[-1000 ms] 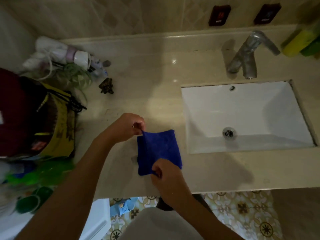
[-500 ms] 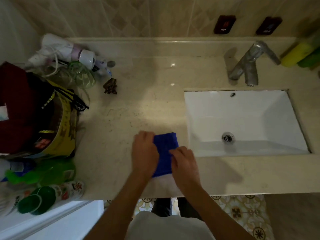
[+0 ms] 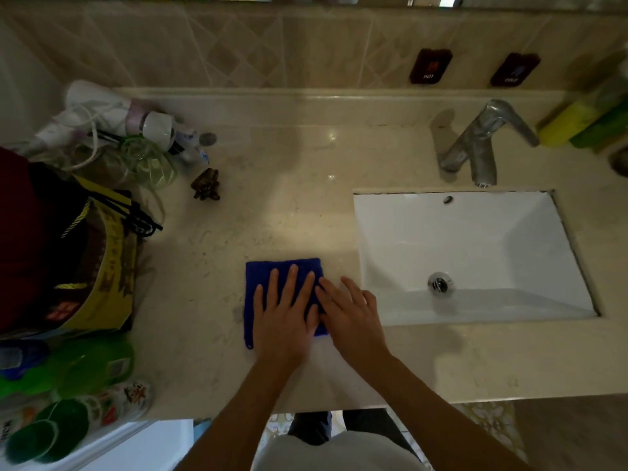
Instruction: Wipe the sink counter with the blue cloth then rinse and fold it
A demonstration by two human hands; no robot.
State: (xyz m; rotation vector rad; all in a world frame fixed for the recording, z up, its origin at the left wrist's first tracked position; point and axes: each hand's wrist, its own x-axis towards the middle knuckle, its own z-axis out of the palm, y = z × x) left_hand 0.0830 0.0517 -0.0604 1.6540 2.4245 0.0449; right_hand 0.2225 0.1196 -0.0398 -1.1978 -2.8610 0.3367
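Note:
The blue cloth [image 3: 261,283] lies folded into a small square on the beige counter [image 3: 289,205], just left of the white sink basin [image 3: 458,246]. My left hand [image 3: 283,311] lies flat on the cloth with straight, spread fingers and covers most of it. My right hand [image 3: 350,311] rests flat beside it, its fingertips on the cloth's right edge and its palm over the counter. Neither hand grips anything.
A chrome faucet [image 3: 482,147] stands behind the basin, with yellow and green bottles [image 3: 577,124] at the far right. The counter's left end holds a hair dryer [image 3: 112,113], bags [image 3: 68,246], green bottles [image 3: 78,368] and a small dark clump [image 3: 205,189].
A second ago both hands pinched the cloth's corners while folding it. Now the cloth lies in a smaller square and both hands are flat on it.

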